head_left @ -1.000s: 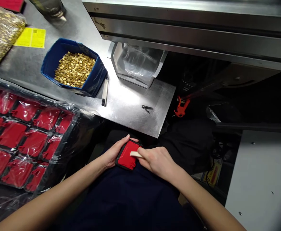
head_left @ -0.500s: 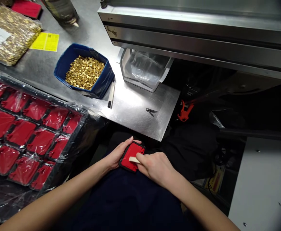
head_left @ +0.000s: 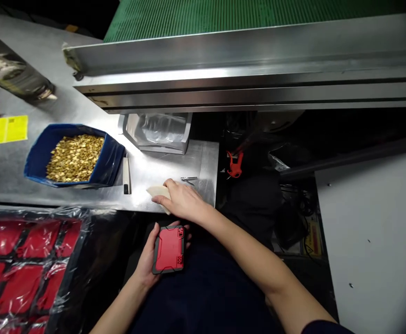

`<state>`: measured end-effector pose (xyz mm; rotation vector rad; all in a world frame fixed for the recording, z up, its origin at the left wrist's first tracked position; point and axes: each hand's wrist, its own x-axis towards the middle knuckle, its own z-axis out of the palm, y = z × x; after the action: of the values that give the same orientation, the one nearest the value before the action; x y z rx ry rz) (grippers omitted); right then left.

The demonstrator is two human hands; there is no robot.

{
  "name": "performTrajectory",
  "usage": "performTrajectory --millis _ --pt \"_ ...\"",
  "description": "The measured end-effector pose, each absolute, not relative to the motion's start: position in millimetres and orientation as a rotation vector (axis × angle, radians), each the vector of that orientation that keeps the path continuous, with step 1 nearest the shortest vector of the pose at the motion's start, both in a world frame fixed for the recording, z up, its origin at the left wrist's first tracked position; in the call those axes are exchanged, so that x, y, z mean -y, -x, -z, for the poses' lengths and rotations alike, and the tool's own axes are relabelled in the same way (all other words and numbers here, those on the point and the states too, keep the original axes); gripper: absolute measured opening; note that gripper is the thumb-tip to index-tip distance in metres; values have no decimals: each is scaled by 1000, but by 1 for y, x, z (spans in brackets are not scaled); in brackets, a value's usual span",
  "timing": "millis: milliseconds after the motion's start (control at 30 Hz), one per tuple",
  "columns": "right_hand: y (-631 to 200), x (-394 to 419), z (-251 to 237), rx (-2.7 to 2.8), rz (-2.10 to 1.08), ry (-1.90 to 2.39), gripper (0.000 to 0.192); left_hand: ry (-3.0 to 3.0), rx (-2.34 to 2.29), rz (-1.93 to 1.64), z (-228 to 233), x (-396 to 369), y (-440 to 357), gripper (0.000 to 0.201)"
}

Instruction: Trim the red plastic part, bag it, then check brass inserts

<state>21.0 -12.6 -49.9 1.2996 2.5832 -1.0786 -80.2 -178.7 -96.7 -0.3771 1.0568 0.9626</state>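
Head view: your left hand (head_left: pixel 150 260) grips the red case (head_left: pixel 168 249) at lower centre, fingers wrapped round its edges, over your lap. Your right hand (head_left: pixel 182 202) rests on the steel table (head_left: pixel 175 157) just above, fingers together pressing a beige scraper (head_left: pixel 157 191). Blue bin of brass parts (head_left: pixel 72 155) sits centre left.

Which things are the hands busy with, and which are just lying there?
In hand:
- red and black case, held in the left hand
- pale flat tool, under the right hand on the metal table

Lying about:
- blue bin of brass parts
- tray of wrapped red cases
- yellow label
- small pliers
- orange clip
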Motion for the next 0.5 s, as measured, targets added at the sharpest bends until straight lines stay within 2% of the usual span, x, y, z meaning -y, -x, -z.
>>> performTrajectory --millis 33,100,200,367,500 --pt "-20 5 52 -2626 1031 -1359 56 370 -1042 -980 97 180 81 51" --pt "-35 -8 53 -2692 798 -1438 50 374 -1011 -1012 97 184 81 51" --pt "-96 -33 57 -2618 428 -1456 43 360 -926 -1056 101 192 80 51" --pt "-208 -95 96 -2511 238 -1340 47 290 -852 -1044 104 193 76 53" --pt "-242 -124 134 -2558 170 -1078 54 276 -856 -1014 103 188 74 53"
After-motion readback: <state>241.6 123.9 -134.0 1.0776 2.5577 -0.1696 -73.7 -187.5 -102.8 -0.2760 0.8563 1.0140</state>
